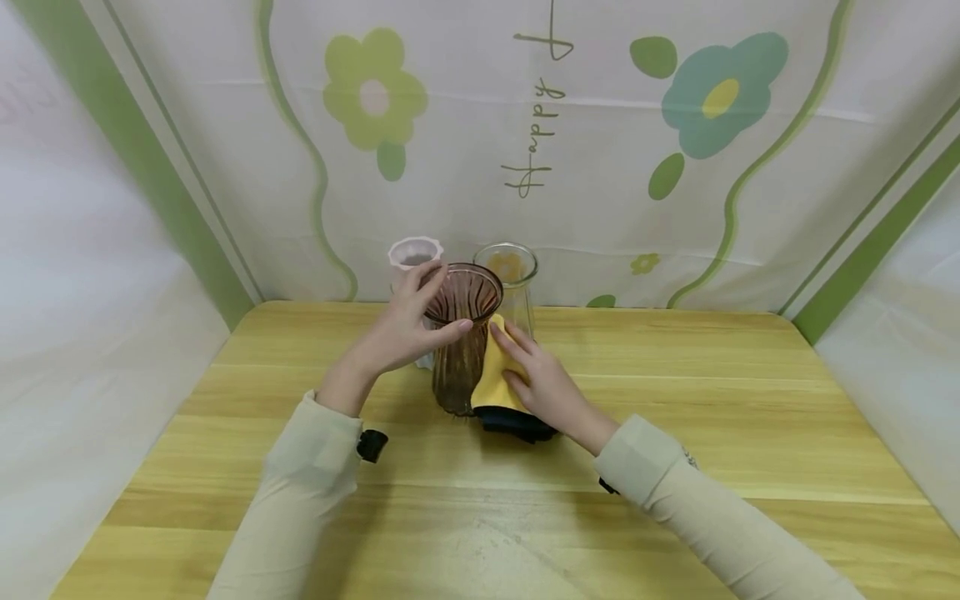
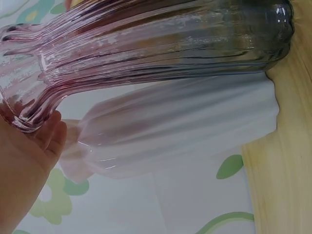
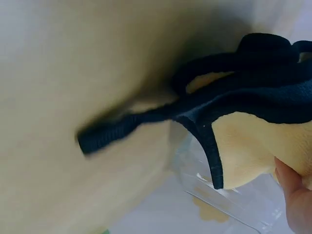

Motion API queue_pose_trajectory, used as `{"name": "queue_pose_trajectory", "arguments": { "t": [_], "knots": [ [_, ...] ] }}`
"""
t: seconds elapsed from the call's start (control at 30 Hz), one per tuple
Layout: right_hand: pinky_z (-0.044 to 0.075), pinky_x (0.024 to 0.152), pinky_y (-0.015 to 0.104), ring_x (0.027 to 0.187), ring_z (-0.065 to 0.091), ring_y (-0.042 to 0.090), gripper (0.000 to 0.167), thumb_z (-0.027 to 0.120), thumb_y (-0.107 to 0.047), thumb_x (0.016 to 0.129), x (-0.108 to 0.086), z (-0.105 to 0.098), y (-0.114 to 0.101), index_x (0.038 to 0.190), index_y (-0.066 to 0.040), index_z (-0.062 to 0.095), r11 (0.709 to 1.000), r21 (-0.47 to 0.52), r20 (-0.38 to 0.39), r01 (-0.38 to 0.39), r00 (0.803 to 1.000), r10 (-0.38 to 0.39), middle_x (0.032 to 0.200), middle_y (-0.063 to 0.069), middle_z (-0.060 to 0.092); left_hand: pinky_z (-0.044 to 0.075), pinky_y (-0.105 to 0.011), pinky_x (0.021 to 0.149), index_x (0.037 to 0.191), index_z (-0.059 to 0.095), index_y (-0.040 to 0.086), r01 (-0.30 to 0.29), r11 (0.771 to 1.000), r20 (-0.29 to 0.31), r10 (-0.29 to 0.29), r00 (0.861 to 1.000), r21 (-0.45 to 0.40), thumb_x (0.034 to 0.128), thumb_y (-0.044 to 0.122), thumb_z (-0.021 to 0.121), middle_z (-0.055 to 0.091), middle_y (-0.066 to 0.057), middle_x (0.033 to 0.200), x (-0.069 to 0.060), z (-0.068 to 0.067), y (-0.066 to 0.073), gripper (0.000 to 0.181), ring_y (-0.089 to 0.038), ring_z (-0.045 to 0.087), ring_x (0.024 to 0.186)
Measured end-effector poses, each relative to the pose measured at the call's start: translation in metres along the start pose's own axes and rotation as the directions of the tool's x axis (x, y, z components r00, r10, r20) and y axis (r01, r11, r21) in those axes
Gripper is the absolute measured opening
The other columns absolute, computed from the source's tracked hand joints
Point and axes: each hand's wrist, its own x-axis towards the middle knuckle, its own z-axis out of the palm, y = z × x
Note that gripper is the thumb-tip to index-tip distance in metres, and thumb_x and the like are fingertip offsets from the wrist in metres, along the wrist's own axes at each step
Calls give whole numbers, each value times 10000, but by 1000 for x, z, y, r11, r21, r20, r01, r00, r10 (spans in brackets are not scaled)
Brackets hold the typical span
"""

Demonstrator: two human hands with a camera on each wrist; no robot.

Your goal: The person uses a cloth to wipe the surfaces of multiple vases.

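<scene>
A ribbed glass vase (image 1: 455,367), pinkish at its flared top and smoky below, stands upright on the table. My left hand (image 1: 397,329) holds it at the rim, thumb in front and fingers at the far left. In the left wrist view, fingertips of the left hand (image 2: 29,156) touch beneath the flare of the vase (image 2: 161,44). My right hand (image 1: 551,387) grips a yellow cloth (image 1: 497,375) with black edging against the vase's right side. The right wrist view shows the cloth (image 3: 243,146), its black loop and a dark ribbed end hanging from it.
Behind the glass vase, a pale pink-white fluted vase (image 1: 415,250) stands to the left and a clear glass vase (image 1: 522,308) to the right. The wooden table (image 1: 712,392) meets a flower-printed curtain (image 1: 465,200) at the back.
</scene>
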Motion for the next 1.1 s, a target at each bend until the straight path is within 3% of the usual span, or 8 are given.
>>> {"name": "queue_pose_trajectory", "arguments": {
  "t": [0.1, 0.27, 0.33, 0.43, 0.53, 0.63, 0.9, 1.1],
  "knots": [
    [524, 909, 464, 1197, 540, 436, 669, 644, 14, 871, -7, 4, 5, 1473, -79, 366, 1000, -24, 37, -11, 999, 12, 1465, 263, 392, 203, -579, 1160, 1521, 212, 55, -9, 1000, -21, 10, 1000, 27, 882, 440, 615, 44, -157, 1596, 0, 0, 1, 848, -359, 92, 1472],
    [548, 705, 363, 933, 657, 361, 668, 641, 2, 878, -15, 8, 10, 1477, -113, 369, 997, -62, 93, -46, 994, 52, 1461, 242, 411, 224, -538, 1159, 1507, 259, 56, -29, 998, -51, 31, 998, 47, 876, 576, 578, 117, -181, 1569, 0, 0, 1, 878, -342, 146, 1447],
    [540, 679, 353, 913, 659, 352, 665, 642, 2, 877, -16, 8, 11, 1475, -111, 373, 997, -67, 95, -45, 994, 51, 1457, 239, 417, 228, -539, 1158, 1505, 261, 44, -29, 999, -54, 31, 998, 46, 850, 644, 551, 137, -181, 1566, 0, 0, 1, 934, -346, 152, 1445],
    [558, 784, 401, 1070, 621, 385, 662, 644, 7, 873, -14, 8, 10, 1470, -97, 377, 998, -59, 67, -25, 997, 29, 1457, 240, 418, 233, -544, 1159, 1506, 245, 32, -16, 999, -48, 18, 999, 46, 854, 619, 567, 145, -175, 1574, 0, -1, 2, 935, -351, 149, 1453],
    [525, 908, 453, 1233, 524, 404, 659, 646, 22, 866, -10, 5, 8, 1463, -74, 384, 999, -34, 22, 4, 1000, -3, 1461, 236, 414, 237, -546, 1160, 1514, 217, 35, 4, 1000, -38, -3, 999, 30, 882, 462, 640, 145, -169, 1581, 0, -2, 3, 873, -354, 149, 1459],
    [511, 938, 455, 1256, 504, 399, 657, 646, 32, 862, -4, 2, 5, 1458, -53, 383, 999, -17, -13, 28, 1000, -28, 1473, 226, 403, 234, -547, 1163, 1518, 202, 36, 20, 1000, -29, -19, 999, 22, 881, 358, 673, 144, -170, 1583, 0, -4, 4, 855, -360, 154, 1460],
    [448, 1028, 446, 1334, 439, 360, 618, 640, -4, 879, 7, -6, -5, 1441, 11, 383, 1000, 10, -77, 30, 997, -29, 1480, 210, 405, 193, -611, 1149, 1515, 189, 15, -9, 1000, 17, 8, 1000, 17, 881, 316, 639, 105, -167, 1594, 0, -6, 4, 833, -400, 84, 1465],
    [476, 998, 442, 1312, 460, 375, 637, 650, -16, 876, 7, -5, -6, 1454, -29, 380, 1000, 29, -46, -3, 999, 4, 1494, 202, 387, 194, -607, 1151, 1518, 172, 18, -27, 999, 30, 27, 999, 23, 893, 381, 596, 83, -155, 1599, 0, -4, 2, 838, -380, 70, 1470]
  ]
}}
